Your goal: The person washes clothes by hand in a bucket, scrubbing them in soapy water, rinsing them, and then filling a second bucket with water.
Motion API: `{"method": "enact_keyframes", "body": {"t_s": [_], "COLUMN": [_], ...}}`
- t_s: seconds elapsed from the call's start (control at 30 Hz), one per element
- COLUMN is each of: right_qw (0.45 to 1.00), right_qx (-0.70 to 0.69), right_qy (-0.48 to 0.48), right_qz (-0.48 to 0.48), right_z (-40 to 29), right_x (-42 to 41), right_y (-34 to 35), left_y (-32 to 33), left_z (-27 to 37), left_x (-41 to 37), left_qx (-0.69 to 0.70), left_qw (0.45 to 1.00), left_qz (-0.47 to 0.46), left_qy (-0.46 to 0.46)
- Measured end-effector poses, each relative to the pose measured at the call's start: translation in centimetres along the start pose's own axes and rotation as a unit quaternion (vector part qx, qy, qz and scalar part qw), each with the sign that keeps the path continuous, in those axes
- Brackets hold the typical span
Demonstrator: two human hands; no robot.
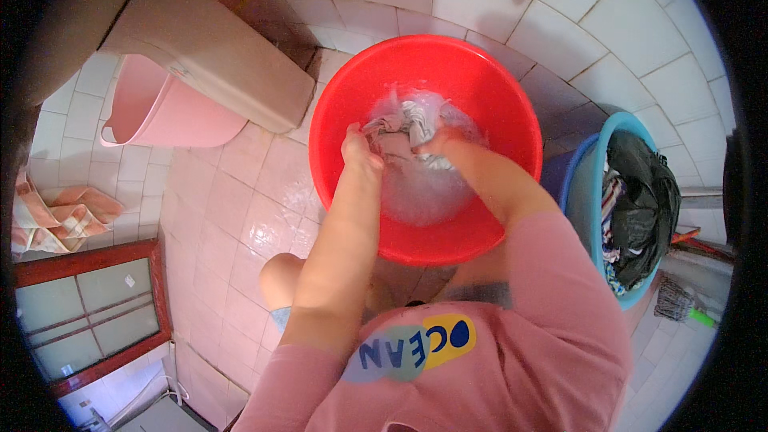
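Note:
In the head view a red plastic basin (pixel 423 247) stands on the floor before me, with cloudy, sudsy water (pixel 426 195) in it. A wet, pale grey cloth (pixel 401 132) lies bunched in the water. My left hand (pixel 360 147) is at the cloth's left end, the thumb side up and the fingertips partly hidden by cloth and water. From the right my right hand (pixel 441 143) reaches into the basin and grips the twisted part of the cloth; it is blurred.
A light blue tub (pixel 585 198) of dark and patterned clothes (pixel 639 210) stands at the right, against a darker blue container (pixel 561 171). A pink bin (pixel 180 111) sits by a beige cabinet-like fixture (pixel 222 48). A brush (pixel 675 300) lies lower right. The tiled floor (pixel 270 234) is wet.

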State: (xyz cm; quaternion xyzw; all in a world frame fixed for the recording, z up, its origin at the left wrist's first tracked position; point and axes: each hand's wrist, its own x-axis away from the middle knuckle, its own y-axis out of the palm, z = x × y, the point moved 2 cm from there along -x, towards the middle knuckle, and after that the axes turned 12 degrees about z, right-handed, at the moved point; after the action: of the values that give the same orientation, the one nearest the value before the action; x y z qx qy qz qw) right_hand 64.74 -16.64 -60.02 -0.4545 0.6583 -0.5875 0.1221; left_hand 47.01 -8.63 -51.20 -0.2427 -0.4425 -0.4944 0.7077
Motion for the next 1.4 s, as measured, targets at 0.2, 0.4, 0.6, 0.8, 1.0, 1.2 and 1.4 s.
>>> {"method": "enact_keyframes", "body": {"t_s": [0.2, 0.4, 0.6, 0.8, 1.0, 1.2, 1.4], "right_qw": [0.994, 0.971, 0.981, 0.896, 0.748, 0.619, 0.691], "right_qx": [0.089, 0.183, -0.064, -0.401, -0.659, -0.785, -0.683], "right_qy": [-0.062, -0.15, -0.172, -0.17, -0.077, -0.004, 0.092], "right_qz": [0.032, -0.035, 0.055, 0.088, -0.004, 0.004, 0.22], "right_z": [-3.7, -0.4, -6.8, -7.1, -9.6, -6.7, -1.4], "right_x": [3.7, 1.6, 5.1, 12.5, 21.7, 19.3, 11.1], "right_y": [7.5, 7.4, -9.7, -19.3, -22.4, -22.9, -16.0], "left_y": [0.5, -0.4, 0.0, 0.5, 3.0, 3.1, 1.5], "left_z": [-0.5, -0.5, -1.0, -2.2, -2.9, -1.6, -0.9], "left_x": [2.9, -2.5, 1.2, 8.6, 3.2, 9.3, 10.0], "left_qx": [0.004, 0.069, 0.017, -0.121, -0.065, -0.044, 0.073], "left_qw": [0.999, 0.993, 0.988, 0.943, 0.829, 0.797, 0.855], "left_qz": [0.036, -0.082, -0.053, -0.093, -0.549, -0.582, -0.504], "left_qy": [-0.024, -0.043, -0.142, -0.296, -0.087, 0.158, -0.099]}}
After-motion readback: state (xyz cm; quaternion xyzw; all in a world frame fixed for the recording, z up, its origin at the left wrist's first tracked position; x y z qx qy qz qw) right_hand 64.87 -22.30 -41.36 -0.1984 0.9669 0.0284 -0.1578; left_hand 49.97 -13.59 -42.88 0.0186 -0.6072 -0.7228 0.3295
